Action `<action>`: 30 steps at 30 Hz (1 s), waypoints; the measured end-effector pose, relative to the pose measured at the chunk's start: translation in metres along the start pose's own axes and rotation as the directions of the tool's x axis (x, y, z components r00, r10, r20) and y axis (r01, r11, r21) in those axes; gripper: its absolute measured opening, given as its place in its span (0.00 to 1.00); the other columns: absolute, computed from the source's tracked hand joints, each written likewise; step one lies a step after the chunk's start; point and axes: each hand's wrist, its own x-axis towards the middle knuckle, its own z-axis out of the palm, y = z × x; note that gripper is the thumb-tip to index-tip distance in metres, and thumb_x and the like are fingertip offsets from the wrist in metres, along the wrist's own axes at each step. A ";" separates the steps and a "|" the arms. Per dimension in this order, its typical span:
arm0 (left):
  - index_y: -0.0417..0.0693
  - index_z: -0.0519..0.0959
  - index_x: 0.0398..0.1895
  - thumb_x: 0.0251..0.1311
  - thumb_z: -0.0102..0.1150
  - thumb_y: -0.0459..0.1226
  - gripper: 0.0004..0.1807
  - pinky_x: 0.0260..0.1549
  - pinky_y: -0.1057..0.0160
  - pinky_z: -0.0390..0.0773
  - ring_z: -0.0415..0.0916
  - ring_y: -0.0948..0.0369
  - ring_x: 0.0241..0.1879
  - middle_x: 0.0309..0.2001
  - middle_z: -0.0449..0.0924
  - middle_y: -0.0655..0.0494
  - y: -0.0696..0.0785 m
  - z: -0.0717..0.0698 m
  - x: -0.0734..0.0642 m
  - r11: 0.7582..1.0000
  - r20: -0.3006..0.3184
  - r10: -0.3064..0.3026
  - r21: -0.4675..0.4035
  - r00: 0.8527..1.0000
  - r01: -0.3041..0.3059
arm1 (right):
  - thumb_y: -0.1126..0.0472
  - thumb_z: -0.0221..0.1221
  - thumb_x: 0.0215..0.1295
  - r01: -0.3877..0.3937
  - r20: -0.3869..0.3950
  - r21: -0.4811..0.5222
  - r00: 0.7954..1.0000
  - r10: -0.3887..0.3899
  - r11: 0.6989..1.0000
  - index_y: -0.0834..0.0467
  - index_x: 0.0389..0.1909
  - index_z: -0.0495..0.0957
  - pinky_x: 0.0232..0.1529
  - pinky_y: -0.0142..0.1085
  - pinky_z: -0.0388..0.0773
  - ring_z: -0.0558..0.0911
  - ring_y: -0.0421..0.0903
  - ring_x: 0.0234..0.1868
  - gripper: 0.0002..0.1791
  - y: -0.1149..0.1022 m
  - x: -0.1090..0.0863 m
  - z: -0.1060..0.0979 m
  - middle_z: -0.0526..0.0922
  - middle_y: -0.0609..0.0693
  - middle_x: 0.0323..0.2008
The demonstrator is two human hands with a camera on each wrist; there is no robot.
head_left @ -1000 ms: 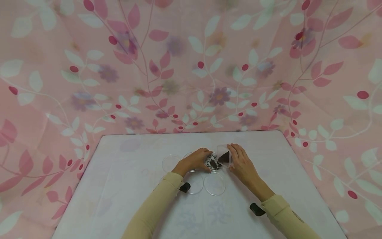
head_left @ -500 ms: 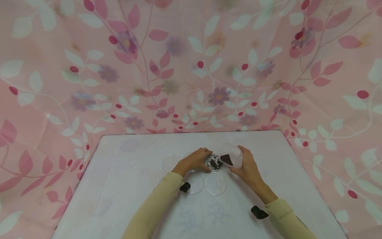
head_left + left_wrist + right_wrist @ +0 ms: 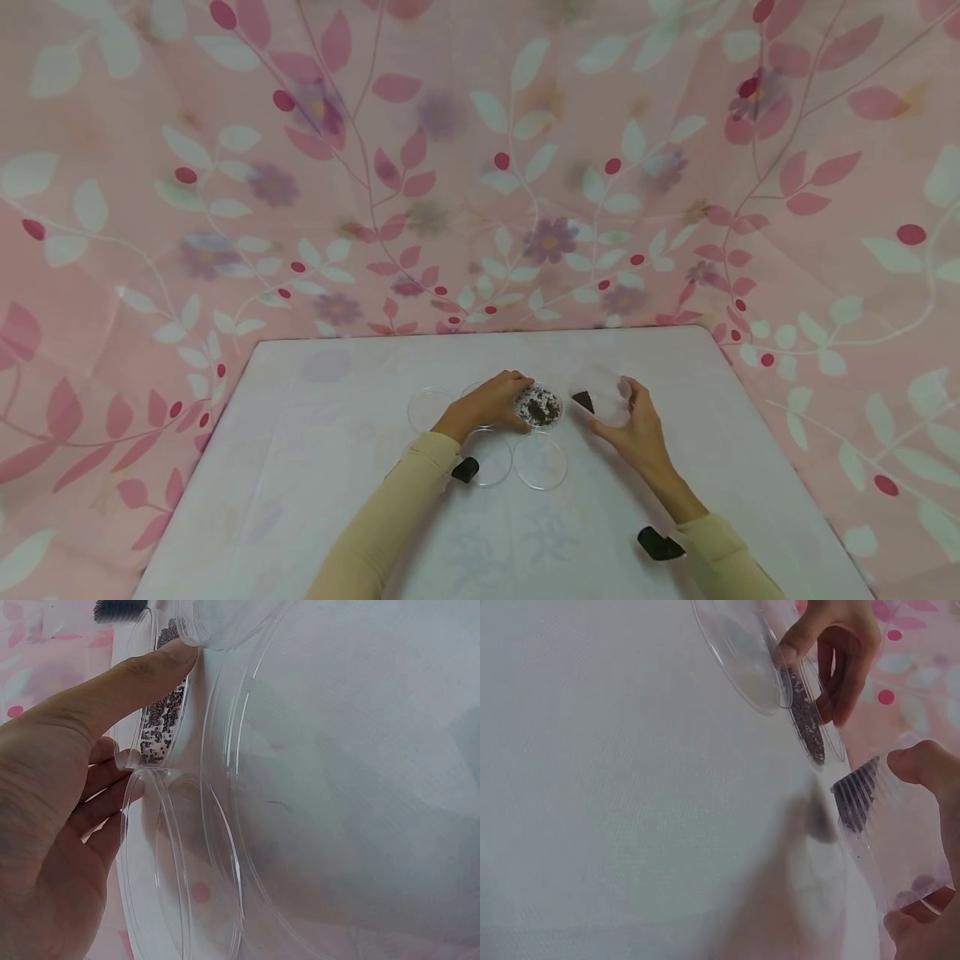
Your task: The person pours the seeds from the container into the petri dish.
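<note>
clear plastic forms the petri dish [image 3: 560, 402] on the white table [image 3: 300, 467]; dark granules [image 3: 542, 408] are strewn across its floor, with pale gaps between them. the left hand [image 3: 491, 402] grips its rim, thumb at the near side and fingers curled at the far side, apparently to keep so light a dish from sliding. just to the right, apart from the dish, the right hand [image 3: 636, 421] clasps a ribbed clear plastic cup [image 3: 606, 392] between thumb and fingers. the cup is tilted, and its load of granules [image 3: 582, 402] makes a wedge in the corner facing the dish, probably gathered there by the slope. nearer the person, a clear dish [image 3: 539, 462] shows no contents, with another clear dish [image 3: 491, 462] beside it. more clear dishes [image 3: 429, 408] sit leftward, one mostly hidden by the left hand. pink floral cloth [image 3: 450, 167] hangs behind.
</note>
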 end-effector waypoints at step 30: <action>0.51 0.65 0.72 0.46 0.75 0.54 0.49 0.69 0.61 0.66 0.66 0.59 0.68 0.67 0.69 0.55 0.000 0.001 0.001 1.000 0.002 -0.006 -0.001 1.000 0.006 | 0.57 0.76 0.48 -0.179 0.037 0.103 0.984 0.176 0.978 0.65 0.70 0.52 0.66 0.56 0.67 0.70 0.65 0.66 0.54 0.028 -0.018 -0.005 0.66 0.66 0.66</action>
